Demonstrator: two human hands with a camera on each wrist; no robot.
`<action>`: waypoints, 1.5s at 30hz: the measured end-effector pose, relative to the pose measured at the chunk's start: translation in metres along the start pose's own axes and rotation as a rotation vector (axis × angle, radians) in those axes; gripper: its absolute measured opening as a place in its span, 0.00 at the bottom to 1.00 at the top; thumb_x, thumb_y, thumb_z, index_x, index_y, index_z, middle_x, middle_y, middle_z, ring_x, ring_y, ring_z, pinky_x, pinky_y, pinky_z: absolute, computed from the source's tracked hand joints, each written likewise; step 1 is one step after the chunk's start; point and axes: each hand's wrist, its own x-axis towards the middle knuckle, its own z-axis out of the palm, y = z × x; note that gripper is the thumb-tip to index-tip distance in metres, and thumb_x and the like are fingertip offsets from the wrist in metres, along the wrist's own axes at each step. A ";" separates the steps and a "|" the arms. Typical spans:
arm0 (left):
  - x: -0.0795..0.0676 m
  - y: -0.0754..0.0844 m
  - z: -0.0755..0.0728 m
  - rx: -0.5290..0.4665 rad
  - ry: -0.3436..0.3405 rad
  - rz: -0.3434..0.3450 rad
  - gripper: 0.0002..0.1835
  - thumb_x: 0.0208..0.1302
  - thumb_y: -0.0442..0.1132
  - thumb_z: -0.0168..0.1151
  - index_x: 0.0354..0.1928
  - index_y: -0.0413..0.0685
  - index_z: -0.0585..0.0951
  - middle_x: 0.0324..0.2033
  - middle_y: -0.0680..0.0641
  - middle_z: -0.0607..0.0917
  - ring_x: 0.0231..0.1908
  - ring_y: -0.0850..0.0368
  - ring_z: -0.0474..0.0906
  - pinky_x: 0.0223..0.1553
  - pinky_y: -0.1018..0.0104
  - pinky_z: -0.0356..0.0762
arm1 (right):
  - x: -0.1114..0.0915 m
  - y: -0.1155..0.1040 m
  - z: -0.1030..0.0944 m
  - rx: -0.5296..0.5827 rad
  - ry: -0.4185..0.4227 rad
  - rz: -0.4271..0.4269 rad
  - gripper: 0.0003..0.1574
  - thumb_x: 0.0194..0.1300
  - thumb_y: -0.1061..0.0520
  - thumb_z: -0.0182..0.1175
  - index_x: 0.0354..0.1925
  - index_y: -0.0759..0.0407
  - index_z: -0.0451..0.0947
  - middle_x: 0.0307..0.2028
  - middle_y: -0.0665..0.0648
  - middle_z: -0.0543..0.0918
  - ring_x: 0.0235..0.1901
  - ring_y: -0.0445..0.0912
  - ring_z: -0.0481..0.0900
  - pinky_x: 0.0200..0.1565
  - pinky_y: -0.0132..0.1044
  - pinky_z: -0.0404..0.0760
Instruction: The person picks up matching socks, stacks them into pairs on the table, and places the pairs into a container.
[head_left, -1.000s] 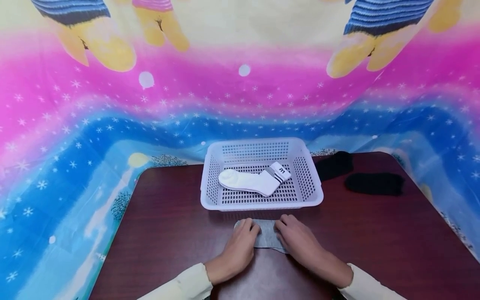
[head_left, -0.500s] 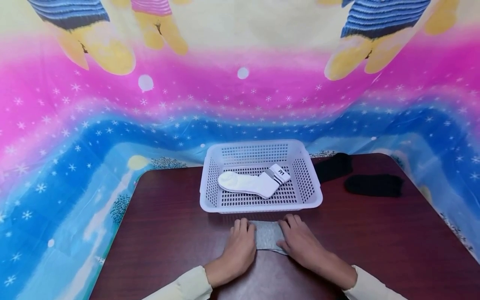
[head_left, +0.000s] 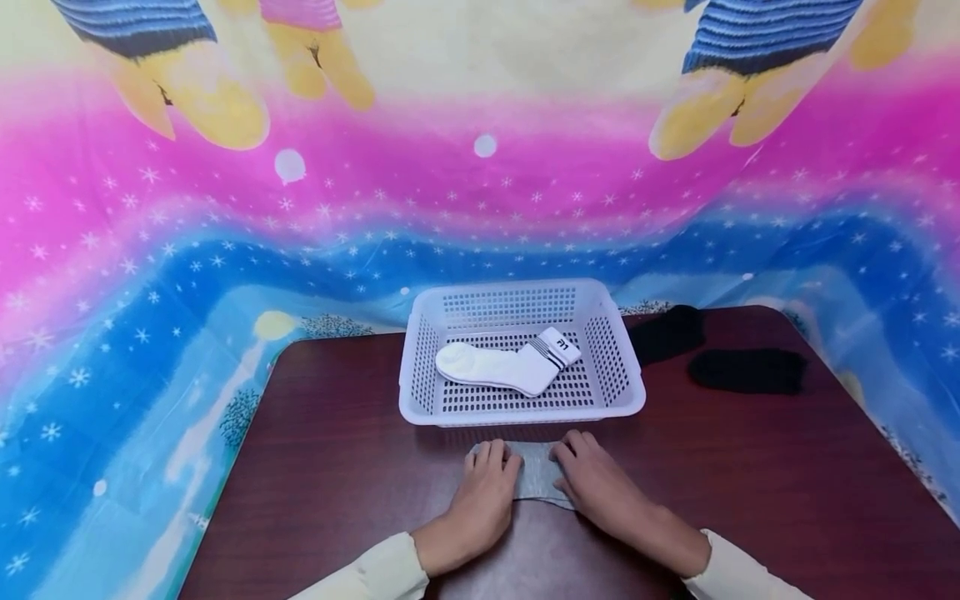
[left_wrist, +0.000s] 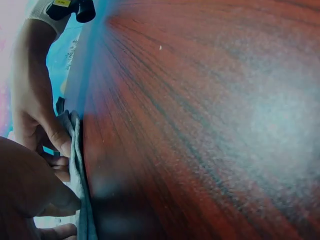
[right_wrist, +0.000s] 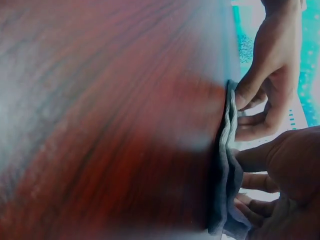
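A grey sock [head_left: 536, 472], folded in flat layers, lies on the dark red table in front of the basket. My left hand [head_left: 483, 498] holds its left end with bent fingers, and a bit of grey cloth shows beyond the fingertips. On the other end my right hand [head_left: 603, 490] has its thumb and fingertips on the cloth. The layered edge of the grey sock [right_wrist: 223, 165] shows in the right wrist view, with both hands along it. From the left wrist, the sock [left_wrist: 86, 212] appears edge-on beside the thumbs.
Just behind the hands stands a white perforated basket [head_left: 522, 412] holding white socks [head_left: 487, 367] with dark stripes at the cuff. Two black socks lie to its right, one [head_left: 670, 335] against the basket and another [head_left: 747, 371] nearer the table's right edge. A printed cloth [head_left: 480, 200] hangs behind.
My left hand shifted slightly left off the sock's end, then back right over it. The right hand stays nearly in place, and the basket and other socks have not moved.
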 end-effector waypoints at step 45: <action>-0.010 -0.026 0.005 -0.127 0.224 -0.220 0.21 0.54 0.33 0.66 0.49 0.31 0.74 0.37 0.40 0.72 0.37 0.47 0.65 0.42 0.57 0.68 | -0.010 0.019 -0.005 0.102 0.048 0.315 0.31 0.54 0.59 0.71 0.53 0.68 0.71 0.39 0.59 0.78 0.41 0.51 0.74 0.42 0.44 0.74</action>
